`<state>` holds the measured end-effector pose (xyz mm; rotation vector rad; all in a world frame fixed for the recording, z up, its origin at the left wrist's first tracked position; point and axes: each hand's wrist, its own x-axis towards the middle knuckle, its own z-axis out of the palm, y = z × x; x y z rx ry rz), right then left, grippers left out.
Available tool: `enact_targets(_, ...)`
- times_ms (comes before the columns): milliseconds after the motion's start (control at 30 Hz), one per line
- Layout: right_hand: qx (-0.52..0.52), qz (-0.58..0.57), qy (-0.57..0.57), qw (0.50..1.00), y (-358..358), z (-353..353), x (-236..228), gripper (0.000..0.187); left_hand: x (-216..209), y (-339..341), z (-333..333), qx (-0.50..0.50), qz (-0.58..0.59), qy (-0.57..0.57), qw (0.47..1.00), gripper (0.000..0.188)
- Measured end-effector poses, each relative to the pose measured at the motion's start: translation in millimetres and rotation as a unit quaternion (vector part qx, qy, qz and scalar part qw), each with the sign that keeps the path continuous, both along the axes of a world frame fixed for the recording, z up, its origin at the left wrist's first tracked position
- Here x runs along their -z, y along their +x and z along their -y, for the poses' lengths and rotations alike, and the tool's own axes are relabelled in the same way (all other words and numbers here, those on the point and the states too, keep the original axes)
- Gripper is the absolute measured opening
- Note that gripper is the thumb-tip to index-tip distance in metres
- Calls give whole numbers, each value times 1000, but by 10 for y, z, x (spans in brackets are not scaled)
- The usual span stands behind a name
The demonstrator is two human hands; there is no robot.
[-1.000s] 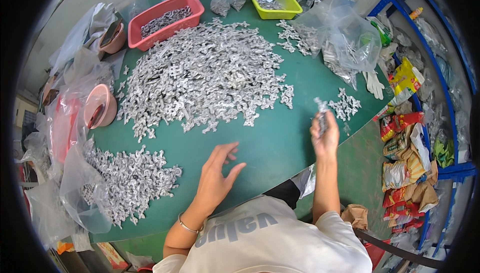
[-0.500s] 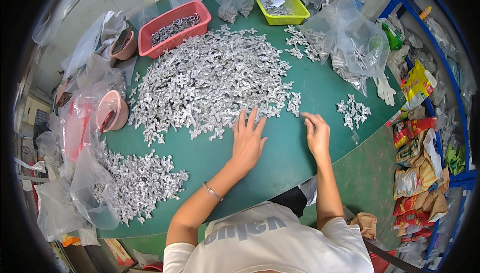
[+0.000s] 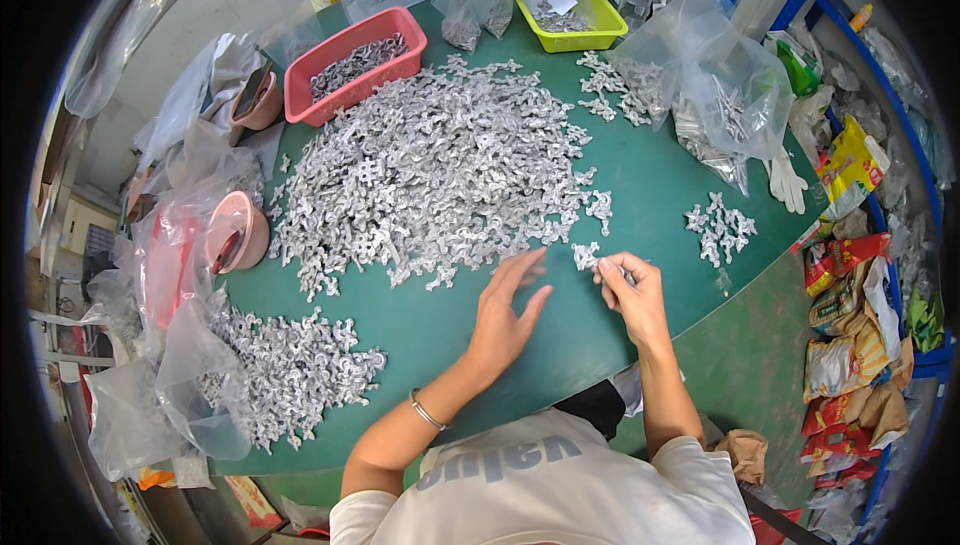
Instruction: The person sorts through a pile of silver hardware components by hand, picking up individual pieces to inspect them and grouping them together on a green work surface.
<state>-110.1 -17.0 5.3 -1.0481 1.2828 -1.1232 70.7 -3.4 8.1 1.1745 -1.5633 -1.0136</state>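
Both hands drawn back from the big pile (image 3: 440,165) since half a second ago; right hand (image 3: 632,297) now pinching one metal piece (image 3: 586,256), left hand (image 3: 505,313) open, fingers spread just beside it on the worktop (image 3: 640,175)

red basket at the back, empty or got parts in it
Partly filled. The red basket holds a shallow layer of grey metal parts across its bottom, well below the rim, with its inner walls showing.

Silver-grey metal parts (image 3: 440,175) on a dark green bench (image 3: 640,195) — a pink-red tray (image 3: 352,63), a lime-yellow tray (image 3: 570,13), a white glove (image 3: 787,181) — blue shelving (image 3: 880,225).
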Motion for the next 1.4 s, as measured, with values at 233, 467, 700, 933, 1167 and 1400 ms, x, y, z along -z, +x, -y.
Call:
enact_targets(233, -55, 98, 36, 993, 137, -233, -240, 21, -287, -28, -77, 44, -127, 36, 990, 32)
enact_targets(467, -50, 38, -63, 996, 159, -332, -363, 23, -371, -13, -131, 43, -181, 65, 980, 24)
enact_targets(700, -33, -13, -161, 986, 105, -418, -379, 17, -453, -42, -175, 58, -191, 61, 978, 23)
enact_targets(933, -13, 3, -192, 981, 7, -498, -462, 14, -579, -137, -214, 87, -205, 65, 973, 25)
enact_targets(1167, -14, 50, -219, 974, -104, -586, -550, 16, -644, -254, -233, 162, -297, 104, 935, 29)
enact_targets(1400, -6, 107, -220, 970, -169, -637, -533, 20, -758, -337, -246, 193, -336, 147, 910, 31)
